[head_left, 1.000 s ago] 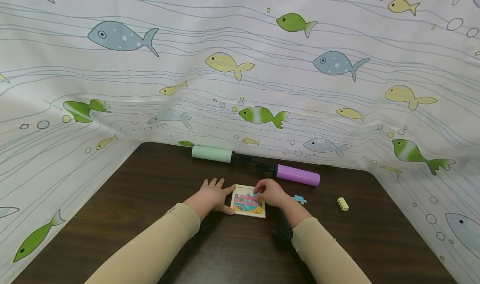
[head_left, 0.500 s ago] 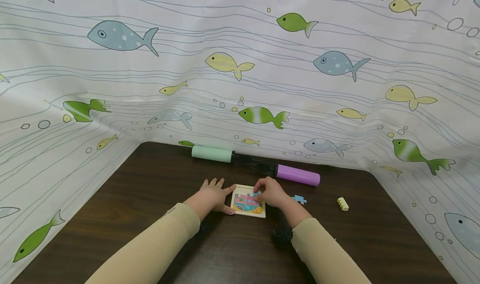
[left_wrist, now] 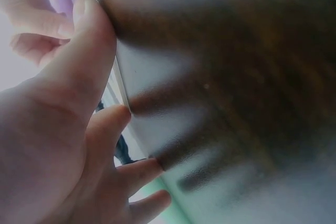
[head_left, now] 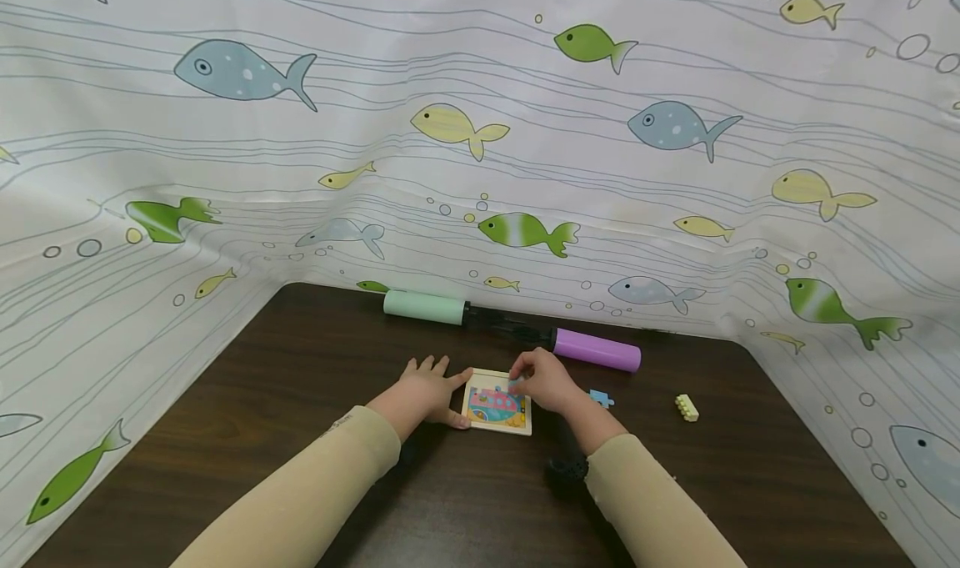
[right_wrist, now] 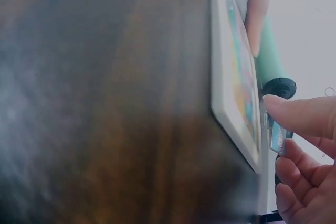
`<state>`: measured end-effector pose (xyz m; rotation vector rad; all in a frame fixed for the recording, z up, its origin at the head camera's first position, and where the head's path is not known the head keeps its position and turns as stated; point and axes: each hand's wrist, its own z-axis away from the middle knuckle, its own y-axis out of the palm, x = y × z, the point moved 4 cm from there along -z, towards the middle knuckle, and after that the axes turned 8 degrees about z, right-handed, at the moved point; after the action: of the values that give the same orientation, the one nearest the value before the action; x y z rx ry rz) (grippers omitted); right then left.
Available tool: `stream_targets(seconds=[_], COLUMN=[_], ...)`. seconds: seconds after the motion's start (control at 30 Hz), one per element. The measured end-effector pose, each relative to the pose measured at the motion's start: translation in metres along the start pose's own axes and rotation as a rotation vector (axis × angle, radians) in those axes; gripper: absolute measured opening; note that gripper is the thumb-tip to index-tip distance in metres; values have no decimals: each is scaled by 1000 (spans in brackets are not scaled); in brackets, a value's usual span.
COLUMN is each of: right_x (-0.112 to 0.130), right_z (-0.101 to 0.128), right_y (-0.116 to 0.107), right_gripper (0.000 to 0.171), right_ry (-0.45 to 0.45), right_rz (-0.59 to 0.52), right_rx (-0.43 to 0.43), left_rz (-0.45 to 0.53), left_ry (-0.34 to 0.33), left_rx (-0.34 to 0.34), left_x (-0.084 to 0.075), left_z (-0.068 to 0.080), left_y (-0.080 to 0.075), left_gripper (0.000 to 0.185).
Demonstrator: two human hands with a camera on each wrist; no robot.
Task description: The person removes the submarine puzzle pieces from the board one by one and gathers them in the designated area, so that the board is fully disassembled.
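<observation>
A small wooden jigsaw tray (head_left: 498,430) with a pink and blue sea picture lies in the middle of the table. My left hand (head_left: 423,393) rests with spread fingers at its left side, thumb and index finger touching the rim. Above the tray's upper right part, my right hand (head_left: 546,378) pinches a blue puzzle piece (right_wrist: 278,137) between thumb and fingers. In the right wrist view, the piece is tilted and apart from the tray. Another blue puzzle piece (head_left: 601,398) lies on the table just right of my right hand.
Behind the tray lies a long object with a mint green tube (head_left: 424,307), a black middle (head_left: 510,326) and a purple tube (head_left: 597,350). A pale yellow toy brick (head_left: 686,408) sits to the right. Fish-patterned cloth (head_left: 480,176) surrounds the dark table (head_left: 480,501).
My right hand has risen slightly away from the tray with the puzzle piece, uncovering a little more of the picture. My left hand has stayed in place.
</observation>
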<state>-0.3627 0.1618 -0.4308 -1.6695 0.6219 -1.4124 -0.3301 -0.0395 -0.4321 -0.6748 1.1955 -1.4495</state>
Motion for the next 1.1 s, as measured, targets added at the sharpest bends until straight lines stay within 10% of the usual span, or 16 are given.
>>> stream_targets(seconds=[0.63,1.1], right_x=[-69,-145], right_z=[46,74], right_y=[-73,-105], right_gripper=[10,10], right_ry=[-41,133], right_rz=[-61,88], right_rx=[14,61], left_rz=[3,13], left_ry=[1,0], left_rx=[3,7], left_x=[0,-1], left_z=[1,3], left_y=[1,0], left_gripper=[95,94])
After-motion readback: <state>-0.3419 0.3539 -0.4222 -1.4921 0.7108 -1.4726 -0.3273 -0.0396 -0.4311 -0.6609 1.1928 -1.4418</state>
